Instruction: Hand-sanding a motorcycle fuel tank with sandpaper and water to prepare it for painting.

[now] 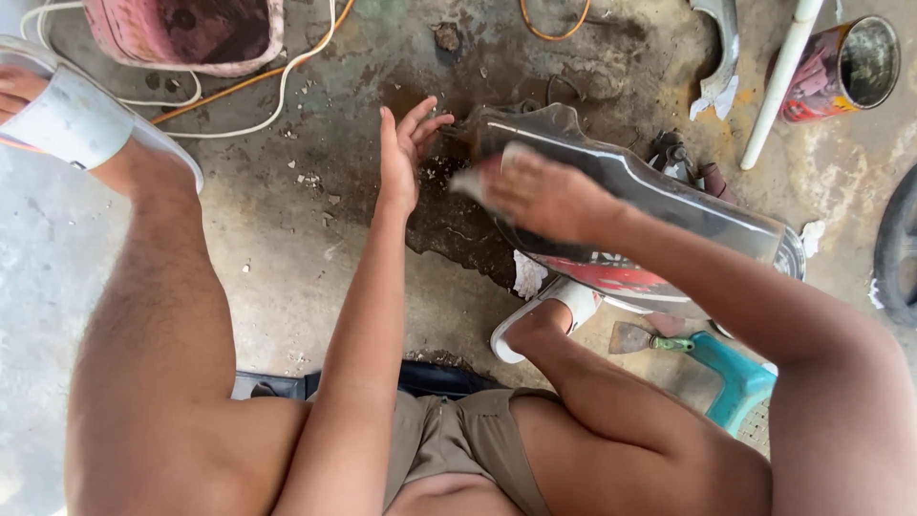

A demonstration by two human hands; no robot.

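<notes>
Panel (630, 196), dark curved vehicle bodywork, rests on floor against your right foot. Right hand (544, 196) presses pale sanding pad (478, 182) onto panel; left hand (406, 143) open beside panel's far tip, gripping nothing. Risk: unbraced panel may slide; pad may slip.

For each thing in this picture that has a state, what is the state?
Left hand: open, fingers spread, at the panel's end.
Right hand: pressing a pale pad on the panel.
Dark vehicle panel: lying tilted on the floor.
Paint can: open, on its side.
Scraper: lying unused.
Pink basket: upright.
</notes>
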